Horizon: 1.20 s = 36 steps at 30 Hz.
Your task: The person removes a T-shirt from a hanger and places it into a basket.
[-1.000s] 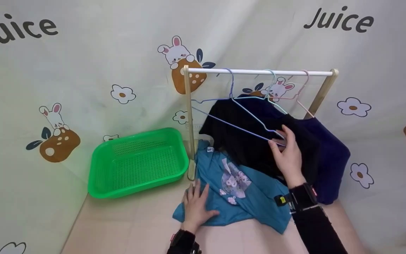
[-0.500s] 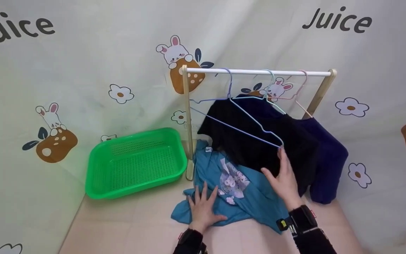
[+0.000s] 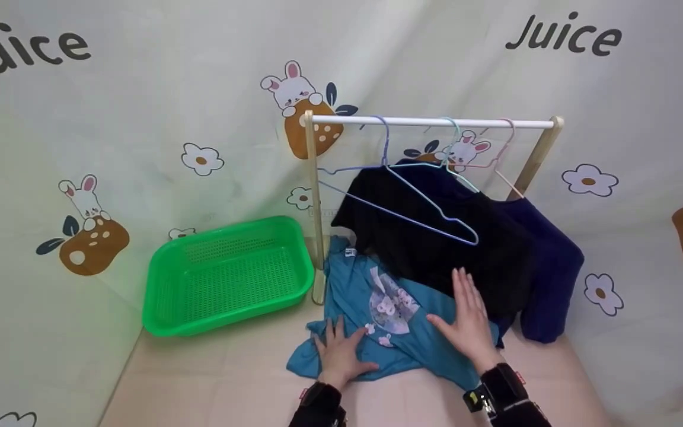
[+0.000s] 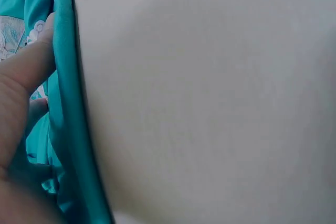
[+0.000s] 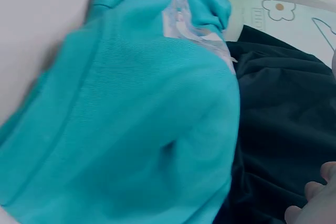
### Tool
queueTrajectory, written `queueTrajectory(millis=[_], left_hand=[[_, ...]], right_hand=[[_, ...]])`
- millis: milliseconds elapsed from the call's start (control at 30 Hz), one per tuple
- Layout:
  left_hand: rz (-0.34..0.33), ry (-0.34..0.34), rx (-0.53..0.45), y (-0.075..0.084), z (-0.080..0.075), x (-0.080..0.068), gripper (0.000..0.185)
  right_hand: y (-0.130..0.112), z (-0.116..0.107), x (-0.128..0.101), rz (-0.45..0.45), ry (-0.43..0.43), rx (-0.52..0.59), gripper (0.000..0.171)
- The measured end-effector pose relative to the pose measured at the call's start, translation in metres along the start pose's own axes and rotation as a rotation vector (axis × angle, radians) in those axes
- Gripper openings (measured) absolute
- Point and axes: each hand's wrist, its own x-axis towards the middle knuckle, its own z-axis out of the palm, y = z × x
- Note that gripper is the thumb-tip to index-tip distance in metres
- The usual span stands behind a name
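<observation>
I see teal shirt point(image 3: 415, 350) crumpled in front of hung blk top point(image 3: 442, 258). L hand point(image 3: 339, 357) rests on it, released, fingers spread; R hand point(image 3: 469, 330), also released, fingers straight, is over its R side.

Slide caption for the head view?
Left hand and right hand over a teal shirt, by a rack hung with dark garments and a bare blue hanger; green basket alongside.

Head: label point(image 3: 350, 252) on teal shirt point(image 3: 421, 332), centre, too small to read | navy garment point(image 3: 555, 261), right, partly hidden behind black garment point(image 3: 424, 255) | Left wrist: left hand point(image 4: 16, 87) cut by left edge, blurred low | Right wrist: right hand point(image 5: 319, 203) cut off, lower right
</observation>
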Motion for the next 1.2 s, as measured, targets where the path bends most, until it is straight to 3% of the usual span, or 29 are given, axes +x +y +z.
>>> queueTrajectory(millis=[333,567,667,800,900,1067,1200], left_hand=[[-0.022,0.146,0.118,0.011,0.003,-0.008,0.043],[0.006,0.286,0.168,0.002,0.000,-0.004,0.024],[-0.007,0.342,0.046,-0.006,-0.009,0.000,0.019],[-0.047,0.406,-0.234,-0.015,-0.028,0.005,0.016],[-0.078,0.492,-0.428,-0.017,-0.048,0.011,0.023],[-0.084,0.606,-0.684,-0.011,-0.099,0.022,0.030],[-0.061,0.666,-0.798,0.001,-0.147,0.026,0.030]], right_hand=[[0.003,0.004,-0.013,0.044,-0.078,-0.001,0.108],[0.006,0.005,-0.022,0.060,-0.104,-0.001,0.106],[0.007,0.005,-0.024,0.064,-0.103,0.010,0.105],[0.010,0.003,-0.025,0.052,-0.076,0.025,0.104],[0.012,0.002,-0.024,0.026,-0.043,0.022,0.103],[0.015,0.002,-0.023,0.004,-0.020,0.024,0.100],[0.017,0.000,-0.024,0.020,-0.029,0.038,0.100]])
